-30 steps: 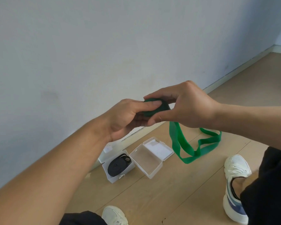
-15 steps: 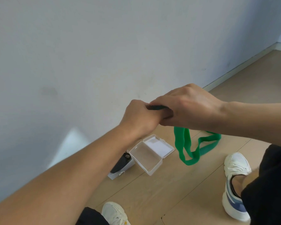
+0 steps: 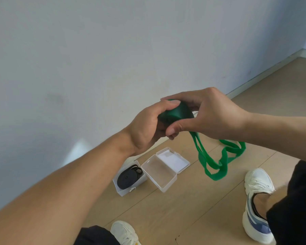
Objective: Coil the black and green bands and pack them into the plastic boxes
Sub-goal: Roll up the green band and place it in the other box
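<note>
1. The left hand (image 3: 147, 128) grips a partly wound roll of the green band (image 3: 177, 112), thumb on top and fingers curled under it
2. The right hand (image 3: 207, 114) pinches the same roll from the other side, thumb below and fingers arched over the top
3. The unwound rest of the green band hangs from the roll in loose loops above the wooden floor (image 3: 193, 209)
4. The black band (image 3: 128, 177) lies coiled inside an open plastic box (image 3: 121, 191) near the wall (image 3: 95, 50)
5. A second open box (image 3: 163, 175) sits just beside it with nothing inside, its lid folded back
6. A white shoe (image 3: 256, 206) shows at right, another (image 3: 124, 232) at the bottom edge
</note>
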The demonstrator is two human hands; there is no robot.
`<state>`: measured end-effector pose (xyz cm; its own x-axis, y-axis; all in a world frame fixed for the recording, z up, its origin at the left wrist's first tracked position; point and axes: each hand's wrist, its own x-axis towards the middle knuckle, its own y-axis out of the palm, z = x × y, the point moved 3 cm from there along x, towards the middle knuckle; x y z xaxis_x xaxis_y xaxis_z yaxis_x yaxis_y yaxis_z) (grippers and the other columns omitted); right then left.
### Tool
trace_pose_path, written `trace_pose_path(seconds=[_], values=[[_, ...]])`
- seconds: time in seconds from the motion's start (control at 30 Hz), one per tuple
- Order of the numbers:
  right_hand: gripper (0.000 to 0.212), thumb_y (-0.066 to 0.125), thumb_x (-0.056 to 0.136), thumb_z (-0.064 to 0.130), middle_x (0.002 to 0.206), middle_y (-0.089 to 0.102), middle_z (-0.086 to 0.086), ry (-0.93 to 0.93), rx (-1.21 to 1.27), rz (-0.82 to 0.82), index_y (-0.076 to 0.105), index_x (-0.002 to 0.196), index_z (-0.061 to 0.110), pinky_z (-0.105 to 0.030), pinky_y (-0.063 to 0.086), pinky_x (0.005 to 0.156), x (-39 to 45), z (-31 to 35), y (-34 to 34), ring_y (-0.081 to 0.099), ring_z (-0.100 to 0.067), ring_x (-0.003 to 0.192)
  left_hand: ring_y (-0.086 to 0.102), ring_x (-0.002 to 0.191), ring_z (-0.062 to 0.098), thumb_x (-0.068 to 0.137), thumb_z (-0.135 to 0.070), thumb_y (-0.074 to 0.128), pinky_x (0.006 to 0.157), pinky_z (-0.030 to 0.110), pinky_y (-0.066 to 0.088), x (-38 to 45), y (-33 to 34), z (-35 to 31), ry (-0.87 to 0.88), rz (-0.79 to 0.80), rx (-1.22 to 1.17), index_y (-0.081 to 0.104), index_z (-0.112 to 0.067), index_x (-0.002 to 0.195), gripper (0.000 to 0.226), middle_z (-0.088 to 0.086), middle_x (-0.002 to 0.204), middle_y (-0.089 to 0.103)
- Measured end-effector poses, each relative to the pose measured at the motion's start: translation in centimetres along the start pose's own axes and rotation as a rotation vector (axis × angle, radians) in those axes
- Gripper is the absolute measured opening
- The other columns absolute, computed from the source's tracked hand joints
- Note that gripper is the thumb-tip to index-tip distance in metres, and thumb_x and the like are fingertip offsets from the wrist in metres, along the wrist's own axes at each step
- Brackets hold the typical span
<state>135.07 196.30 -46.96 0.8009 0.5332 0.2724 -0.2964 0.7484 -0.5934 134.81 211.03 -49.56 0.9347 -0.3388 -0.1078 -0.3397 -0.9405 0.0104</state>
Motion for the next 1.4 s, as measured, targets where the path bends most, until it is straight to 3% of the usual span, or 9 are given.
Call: trace_pose_path(seconds=[0.3, 0.4, 0.5, 0.6, 0.77, 0.93, 1.13, 1.23, 1.4], values=[[0.020, 0.069, 0.082, 0.042, 0.064, 0.068, 0.010, -0.017, -0.524, -0.006, 0.075, 0.098, 0.033, -0.020, 0.041, 0.054, 0.2, -0.5, 0.2, 0.056, -0.011, 0.060, 0.064, 0.080, 0.015, 0.078, -0.052, 0.062, 0.078, 0.033, 0.052, -0.3, 0.2, 0.4, -0.196, -0.016, 0.406, 0.072, -0.021, 0.089, 0.034, -0.003, 0.087, 0.068], [0.020, 0.070, 0.079, 0.036, 0.058, 0.058, 0.009, -0.077, -0.662, 0.013, 0.074, 0.098, 0.034, -0.026, 0.034, 0.056, -0.2, -0.1, 0.9, 0.046, -0.011, 0.052, 0.065, 0.070, 0.013, 0.080, -0.049, 0.063, 0.073, 0.026, 0.054, -0.4, 1.5, 1.2, -0.177, -0.172, 0.509, 0.069, -0.017, 0.083, 0.033, 0.002, 0.083, 0.072], [0.020, 0.066, 0.079, 0.036, 0.064, 0.062, 0.005, -0.064, -0.757, -0.012, 0.069, 0.098, 0.033, -0.029, 0.040, 0.060, -0.4, 0.1, 1.3, 0.050, -0.019, 0.059, 0.051, 0.049, 0.003, 0.090, -0.030, 0.061, 0.042, 0.009, 0.036, -0.5, 2.1, 1.7, -0.106, -0.274, 0.520, 0.056, -0.019, 0.063, 0.029, -0.006, 0.061, 0.057], [0.030, 0.068, 0.073, 0.038, 0.075, 0.071, 0.010, 0.009, -0.617, -0.103, 0.070, 0.104, 0.038, -0.031, 0.048, 0.066, -0.5, 0.2, 0.9, 0.058, -0.015, 0.069, 0.050, 0.049, 0.007, 0.082, -0.031, 0.065, 0.054, 0.021, 0.040, 0.2, 2.2, 0.8, -0.068, -0.275, 0.422, 0.057, -0.025, 0.051, 0.032, -0.007, 0.054, 0.051], [0.045, 0.085, 0.065, 0.050, 0.087, 0.073, 0.031, 0.025, -0.126, -0.067, 0.068, 0.107, 0.050, -0.002, 0.041, 0.073, -0.7, 0.1, -0.3, 0.063, 0.019, 0.090, 0.056, 0.060, 0.016, 0.079, -0.032, 0.060, 0.059, 0.027, 0.045, 0.4, 1.3, -0.4, 0.002, -0.093, 0.112, 0.077, -0.003, 0.097, 0.039, 0.010, 0.078, 0.066], [0.043, 0.087, 0.070, 0.041, 0.064, 0.071, 0.014, -0.051, 0.005, -0.085, 0.075, 0.110, 0.035, -0.006, 0.045, 0.063, -1.2, 0.0, 0.2, 0.065, 0.001, 0.063, 0.060, 0.066, 0.024, 0.085, -0.031, 0.053, 0.067, 0.034, 0.046, 0.2, 1.0, -0.4, 0.028, 0.007, 0.038, 0.063, 0.015, 0.108, 0.052, 0.017, 0.078, 0.062], [0.030, 0.081, 0.076, 0.045, 0.077, 0.076, 0.014, -0.013, -0.202, -0.162, 0.075, 0.106, 0.042, -0.017, 0.050, 0.064, -0.9, -0.2, -0.5, 0.067, -0.005, 0.072, 0.067, 0.087, 0.017, 0.085, -0.044, 0.063, 0.084, 0.037, 0.051, -0.1, 0.4, -0.7, -0.102, 0.000, 0.211, 0.074, -0.020, 0.100, 0.030, -0.003, 0.091, 0.074], [0.027, 0.071, 0.081, 0.050, 0.060, 0.065, 0.012, -0.027, -0.519, -0.156, 0.075, 0.107, 0.041, -0.024, 0.045, 0.059, -0.7, -0.2, -0.1, 0.056, -0.013, 0.057, 0.068, 0.090, 0.011, 0.081, -0.046, 0.064, 0.089, 0.035, 0.054, -0.3, 0.6, -0.8, -0.118, -0.126, 0.380, 0.075, -0.023, 0.097, 0.031, -0.009, 0.092, 0.075], [0.027, 0.062, 0.078, 0.042, 0.054, 0.067, 0.003, -0.178, -0.763, -0.222, 0.078, 0.099, 0.038, -0.031, 0.052, 0.053, -0.8, 0.0, 1.0, 0.060, -0.029, 0.049, 0.062, 0.070, 0.008, 0.083, -0.038, 0.063, 0.058, 0.018, 0.045, -0.7, 2.1, 0.2, -0.157, -0.266, 0.529, 0.067, -0.020, 0.080, 0.018, -0.005, 0.078, 0.068]])
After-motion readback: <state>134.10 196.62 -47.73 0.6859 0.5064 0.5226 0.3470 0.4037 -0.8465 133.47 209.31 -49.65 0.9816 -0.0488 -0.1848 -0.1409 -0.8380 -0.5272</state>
